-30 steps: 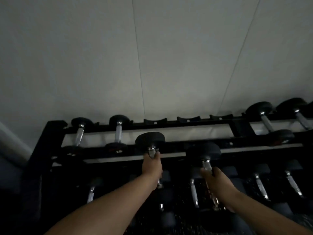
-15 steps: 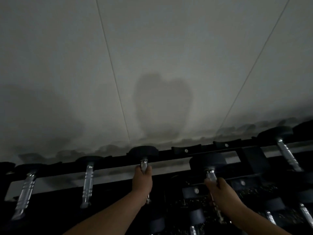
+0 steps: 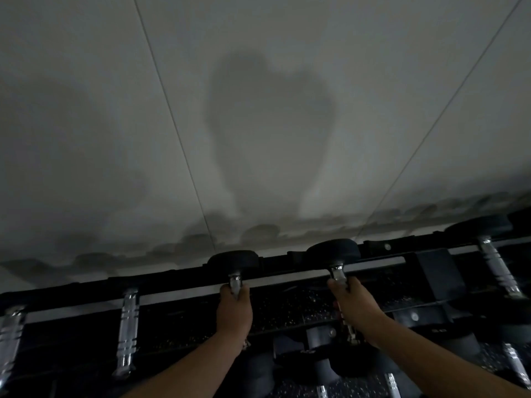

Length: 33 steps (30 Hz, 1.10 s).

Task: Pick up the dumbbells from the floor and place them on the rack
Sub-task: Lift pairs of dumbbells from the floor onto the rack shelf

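Two black dumbbells with chrome handles are held over the top tier of the black rack (image 3: 388,248). My left hand (image 3: 234,310) grips the handle of the left dumbbell (image 3: 233,261), whose far head sits at the rack's back rail. My right hand (image 3: 355,304) grips the handle of the right dumbbell (image 3: 333,252), its far head also at the back rail. The near heads of both are hidden behind my hands and wrists. Whether either dumbbell rests on the rack I cannot tell.
More dumbbells lie on the top tier: two chrome handles at the left (image 3: 126,326) and one at the right (image 3: 498,268). Lower tiers hold further dumbbells (image 3: 393,383). A pale panelled wall (image 3: 258,110) rises right behind the rack, with my shadow on it.
Both hands have pushed the dumbbells further back over the top tier. The right dumbbell's head has risen to the back rail. The view has closed in on the rack.
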Motion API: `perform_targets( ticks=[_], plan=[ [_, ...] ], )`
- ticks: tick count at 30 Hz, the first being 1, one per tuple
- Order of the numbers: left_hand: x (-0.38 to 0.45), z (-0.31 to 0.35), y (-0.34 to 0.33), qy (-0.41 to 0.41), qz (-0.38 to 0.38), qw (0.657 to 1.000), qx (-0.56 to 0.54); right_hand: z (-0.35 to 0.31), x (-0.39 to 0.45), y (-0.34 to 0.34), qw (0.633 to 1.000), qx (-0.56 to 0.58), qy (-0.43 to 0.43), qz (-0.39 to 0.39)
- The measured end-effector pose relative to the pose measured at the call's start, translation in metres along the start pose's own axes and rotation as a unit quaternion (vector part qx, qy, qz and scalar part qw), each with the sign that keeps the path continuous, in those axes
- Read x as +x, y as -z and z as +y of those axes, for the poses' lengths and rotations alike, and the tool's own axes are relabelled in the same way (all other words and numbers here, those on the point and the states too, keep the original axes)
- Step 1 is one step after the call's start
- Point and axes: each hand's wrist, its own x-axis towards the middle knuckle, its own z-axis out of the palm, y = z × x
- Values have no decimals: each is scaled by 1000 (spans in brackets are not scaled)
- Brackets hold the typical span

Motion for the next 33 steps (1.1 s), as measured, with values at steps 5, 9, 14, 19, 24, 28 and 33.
perform_targets(
  ticks=[5, 9, 14, 19, 24, 28, 33],
  plan=[
    [2, -1, -1, -5, 20, 1000, 23, -11, 16, -16, 1000, 24, -6, -13],
    [2, 1, 0, -12, 30, 998, 46, -17, 26, -25, 1000, 21, -10, -17],
    [2, 0, 0, -21, 29, 998, 52, -6, 29, -34, 1000, 4, -12, -11],
    [1, 1, 0, -26, 33, 997, 62, -1, 33, -33, 1000, 11, -9, -1],
    [3, 1, -2, -23, 41, 997, 65, 0, 35, -32, 1000, 11, -9, -23],
    [2, 2, -3, -20, 53, 996, 69, 0, 31, -30, 1000, -16, -3, -14],
    [-1, 3, -5, -8, 59, 996, 70, 0, 17, -25, 997, -68, 4, -26]
  ],
)
